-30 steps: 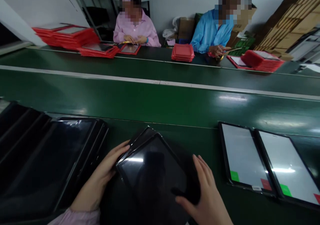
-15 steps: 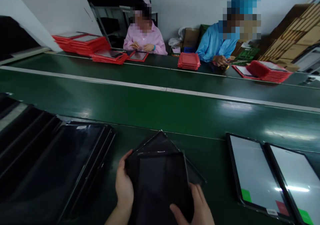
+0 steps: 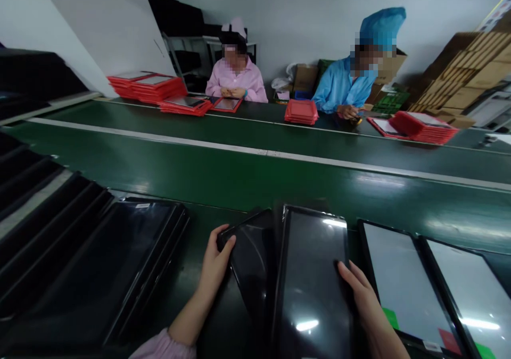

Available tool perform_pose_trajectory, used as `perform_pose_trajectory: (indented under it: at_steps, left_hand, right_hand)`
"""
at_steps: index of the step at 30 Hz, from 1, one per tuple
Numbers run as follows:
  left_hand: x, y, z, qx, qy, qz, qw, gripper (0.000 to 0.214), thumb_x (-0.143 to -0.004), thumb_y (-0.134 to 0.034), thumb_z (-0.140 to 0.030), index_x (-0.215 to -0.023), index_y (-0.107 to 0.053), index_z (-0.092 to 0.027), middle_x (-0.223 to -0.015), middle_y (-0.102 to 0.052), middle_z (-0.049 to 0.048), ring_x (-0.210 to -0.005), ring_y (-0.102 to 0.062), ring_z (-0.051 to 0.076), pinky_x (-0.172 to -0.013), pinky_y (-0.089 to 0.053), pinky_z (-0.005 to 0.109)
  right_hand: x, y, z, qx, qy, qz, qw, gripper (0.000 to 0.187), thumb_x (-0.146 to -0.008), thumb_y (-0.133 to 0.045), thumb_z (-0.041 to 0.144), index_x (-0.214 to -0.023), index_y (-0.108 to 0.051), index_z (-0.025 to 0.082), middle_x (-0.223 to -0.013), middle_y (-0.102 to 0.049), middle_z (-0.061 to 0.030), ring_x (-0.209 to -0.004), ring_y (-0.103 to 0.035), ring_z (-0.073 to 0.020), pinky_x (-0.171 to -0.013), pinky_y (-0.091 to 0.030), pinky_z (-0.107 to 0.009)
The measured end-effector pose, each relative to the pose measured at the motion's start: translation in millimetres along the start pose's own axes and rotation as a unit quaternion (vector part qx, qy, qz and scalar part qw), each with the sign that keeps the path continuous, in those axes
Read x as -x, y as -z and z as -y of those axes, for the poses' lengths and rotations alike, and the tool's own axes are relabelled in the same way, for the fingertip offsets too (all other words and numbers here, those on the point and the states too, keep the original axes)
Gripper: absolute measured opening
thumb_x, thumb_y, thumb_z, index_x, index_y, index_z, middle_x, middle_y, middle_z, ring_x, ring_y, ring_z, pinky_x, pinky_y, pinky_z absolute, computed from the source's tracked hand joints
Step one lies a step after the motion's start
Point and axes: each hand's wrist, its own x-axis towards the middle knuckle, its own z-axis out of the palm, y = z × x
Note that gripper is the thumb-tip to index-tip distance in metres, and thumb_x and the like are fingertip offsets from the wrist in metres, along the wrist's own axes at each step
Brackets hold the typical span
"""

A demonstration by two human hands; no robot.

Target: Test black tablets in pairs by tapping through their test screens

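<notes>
My left hand (image 3: 215,258) is closed on the upper left corner of a dark tablet-like panel (image 3: 253,258), thumb on its face. That panel lies slanted, and its lower part is blurred. To its right, my right hand (image 3: 365,300) grips the right edge of a second black-framed panel (image 3: 313,279), its thumb on the glossy face. Light glares off the film-like surface of this one. It stands more upright in view and partly overlaps the slanted panel. Both panels are at the near side of the green bench.
Stacked black panels (image 3: 104,263) lie at my left. Two pale-screened panels (image 3: 399,279) with green and red stickers lie at my right. Beyond the green work surface (image 3: 247,172), two people sit near red-framed panels (image 3: 155,88) and a red stack (image 3: 301,111).
The two overlapping panels have come apart sideways. My right hand has moved right with the front panel, now tilted into the light; my left hand has shifted to the other panel's corner.
</notes>
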Motion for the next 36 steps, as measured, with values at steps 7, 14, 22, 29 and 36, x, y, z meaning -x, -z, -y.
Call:
perform_pose_trajectory:
  at_steps: [7, 14, 22, 29, 36]
  left_hand:
    - [-31.0, 4.7, -2.9, -0.059, -0.070, 0.024, 0.996, 0.043, -0.069, -0.070, -0.056, -0.100, -0.070, -0.026, -0.112, -0.077, 0.0116, -0.117, -0.071, 0.036, -0.108, -0.053, 0.050]
    - [-75.4, 19.7, -25.1, -0.182, -0.144, 0.091, 0.968, 0.037, -0.066, -0.070, -0.061, -0.080, -0.072, -0.028, -0.098, -0.078, 0.0132, -0.113, -0.071, 0.039, -0.110, -0.052, 0.052]
    - [-13.4, -9.3, -11.2, -0.362, -0.248, 0.154, 0.885, 0.075, -0.082, -0.064, -0.062, -0.139, -0.069, -0.013, -0.155, -0.060, 0.0273, -0.155, -0.042, 0.049, -0.126, -0.026, 0.074]
    - [-6.0, -55.5, -2.6, -0.483, -0.363, 0.151, 0.783, 0.073, -0.082, -0.070, -0.047, -0.147, -0.064, -0.013, -0.149, -0.064, 0.0273, -0.143, -0.052, 0.050, -0.122, -0.034, 0.074]
    - [-23.2, -55.9, -5.3, -0.479, -0.379, 0.169, 0.773, 0.070, -0.081, -0.066, -0.039, -0.147, -0.066, -0.013, -0.132, -0.068, 0.0211, -0.128, -0.060, 0.043, -0.115, -0.046, 0.062]
  right_hand:
    - [5.0, -30.5, -34.3, -0.148, -0.139, 0.091, 0.975, 0.075, -0.059, -0.089, 0.078, -0.105, -0.081, 0.018, -0.091, -0.085, -0.0108, -0.089, -0.083, -0.0364, -0.074, -0.066, -0.042]
    - [28.5, -16.4, -39.3, -0.124, -0.174, 0.072, 0.974, 0.070, -0.070, -0.088, 0.069, -0.118, -0.081, 0.020, -0.099, -0.087, -0.0103, -0.094, -0.084, -0.0361, -0.079, -0.067, -0.043]
    - [39.1, 74.8, -21.2, -0.037, -0.162, -0.059, 0.984, 0.046, -0.070, -0.091, 0.060, -0.101, -0.084, 0.027, -0.110, -0.087, -0.0092, -0.112, -0.080, -0.0380, -0.092, -0.068, -0.044]
    - [13.6, 37.6, -23.0, 0.124, -0.036, -0.008, 0.992, 0.068, -0.071, -0.079, 0.074, -0.115, -0.080, 0.023, -0.109, -0.085, -0.0104, -0.108, -0.078, -0.0370, -0.094, -0.065, -0.045]
    - [-14.5, 12.7, -55.3, 0.301, 0.259, -0.125, 0.909, 0.063, -0.095, -0.060, 0.067, -0.140, -0.066, 0.024, -0.139, -0.068, -0.0171, -0.143, -0.057, -0.0413, -0.114, -0.053, -0.064]
